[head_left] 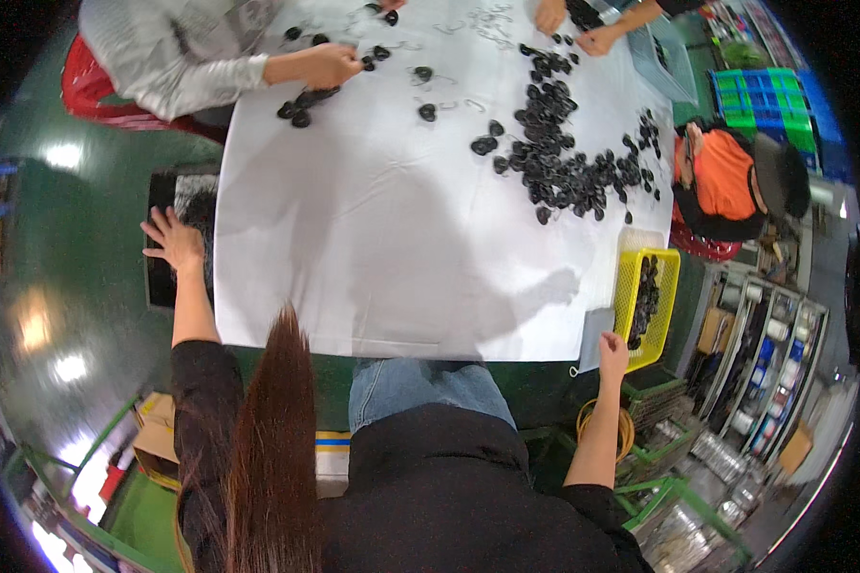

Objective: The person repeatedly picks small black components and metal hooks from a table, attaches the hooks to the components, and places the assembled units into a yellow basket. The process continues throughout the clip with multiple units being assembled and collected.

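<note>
My left hand (177, 244) reaches out past the left edge of the table, fingers spread, over a dark tray (160, 286) that holds a mass of black material. Nothing shows in its grip. My right hand (613, 355) is at the near right corner, its fingers curled together; whatever they may hold is hidden. Right beside it are a flat grey piece (595, 329) with a small ring at its lower end and a yellow basket (673, 296) with black parts inside. Small round black parts (545, 134) lie heaped on the white-covered table (354, 220).
Across the table, a co-worker's hand (330, 65) at the left and another's hands (597, 40) at the right are near black parts. Thin wire hooks (487, 24) are scattered there. A person in an orange top (721, 186) sits at the right. A pale blue bin (674, 72) stands behind.
</note>
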### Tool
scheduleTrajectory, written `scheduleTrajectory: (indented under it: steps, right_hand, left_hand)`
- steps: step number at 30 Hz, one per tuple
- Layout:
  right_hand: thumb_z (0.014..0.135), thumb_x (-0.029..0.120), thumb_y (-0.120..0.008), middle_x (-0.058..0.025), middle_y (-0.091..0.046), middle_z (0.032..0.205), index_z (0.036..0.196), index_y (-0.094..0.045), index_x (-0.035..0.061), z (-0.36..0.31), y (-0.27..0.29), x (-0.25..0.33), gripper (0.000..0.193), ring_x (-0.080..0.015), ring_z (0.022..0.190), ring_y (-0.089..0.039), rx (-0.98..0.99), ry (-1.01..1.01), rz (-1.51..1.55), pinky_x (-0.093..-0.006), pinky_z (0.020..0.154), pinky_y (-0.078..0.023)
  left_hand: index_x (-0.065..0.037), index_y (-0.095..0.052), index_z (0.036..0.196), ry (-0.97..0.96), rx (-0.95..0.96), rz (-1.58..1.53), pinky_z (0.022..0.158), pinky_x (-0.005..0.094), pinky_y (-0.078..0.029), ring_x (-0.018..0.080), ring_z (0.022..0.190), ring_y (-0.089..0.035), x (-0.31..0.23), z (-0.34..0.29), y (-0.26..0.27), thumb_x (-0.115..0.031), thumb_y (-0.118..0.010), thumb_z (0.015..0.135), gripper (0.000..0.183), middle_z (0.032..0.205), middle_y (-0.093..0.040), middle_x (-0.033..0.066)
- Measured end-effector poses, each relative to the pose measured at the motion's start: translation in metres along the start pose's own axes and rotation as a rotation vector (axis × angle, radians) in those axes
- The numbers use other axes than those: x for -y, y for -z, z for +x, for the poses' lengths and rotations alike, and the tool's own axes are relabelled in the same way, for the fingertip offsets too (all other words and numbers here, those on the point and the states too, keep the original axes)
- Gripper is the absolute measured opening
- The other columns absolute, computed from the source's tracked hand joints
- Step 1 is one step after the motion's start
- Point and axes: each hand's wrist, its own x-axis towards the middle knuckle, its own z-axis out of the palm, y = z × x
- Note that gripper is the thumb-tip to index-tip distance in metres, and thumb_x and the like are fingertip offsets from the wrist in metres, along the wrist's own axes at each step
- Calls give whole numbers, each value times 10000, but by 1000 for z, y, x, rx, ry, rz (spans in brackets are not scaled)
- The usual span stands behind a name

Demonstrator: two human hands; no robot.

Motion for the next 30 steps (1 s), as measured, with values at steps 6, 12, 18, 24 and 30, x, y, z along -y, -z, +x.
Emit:
scheduleTrajectory:
  steps: [6, 12, 18, 24, 30]
  right_hand:
    - [726, 95, -627, -112, -604, 924, 940, -632, 42, 44, -67, 53, 220, -248, 880, -567, 57, 254, 216, -337, 804, -445]
    - [690, 102, -650, -120, -595, 943, 1003, -600, 50, 104, -133, 112, 321, -238, 851, -581, 245, 185, 418, -335, 770, -469]
    - [669, 192, -658, -151, -561, 1030, 1063, -561, 43, 182, -134, 121, 432, -292, 915, -564, 280, 36, 195, -378, 822, -451]
    - [578, 179, -736, -217, -508, 1099, 1093, -499, -11, 218, -169, 188, 598, -368, 1020, -477, 237, 220, 467, -423, 884, -406]
    - [644, 79, -769, -97, -559, 1017, 1191, -399, 33, 207, -160, 190, 662, -198, 876, -577, 778, -57, 1299, -280, 761, -485]
  left_hand:
    - [-68, -538, 1076, -728, -493, -741, 918, 416, -366, 304, 1063, -470, -166, -22, 94, 19, -485, 701, 388, 1150, -503, 125]
    - [-73, -577, 1024, -848, 13, -1113, 897, 370, -391, 299, 1046, -476, -395, -135, 150, -62, -536, 772, 256, 1085, -543, 113]
    - [-71, -618, 965, -794, 70, -844, 889, 401, -390, 296, 1019, -478, -520, -168, 158, -227, -506, 831, 235, 1045, -569, 117]
    - [-71, -634, 913, -825, 171, -849, 795, 418, -407, 324, 924, -521, -557, -220, 170, -321, -465, 871, 306, 933, -599, 130]
    - [-50, -588, 1046, -268, 1317, -1330, 677, 315, -440, 177, 753, -558, -520, -234, 199, -474, -488, 867, 471, 835, -606, 59]
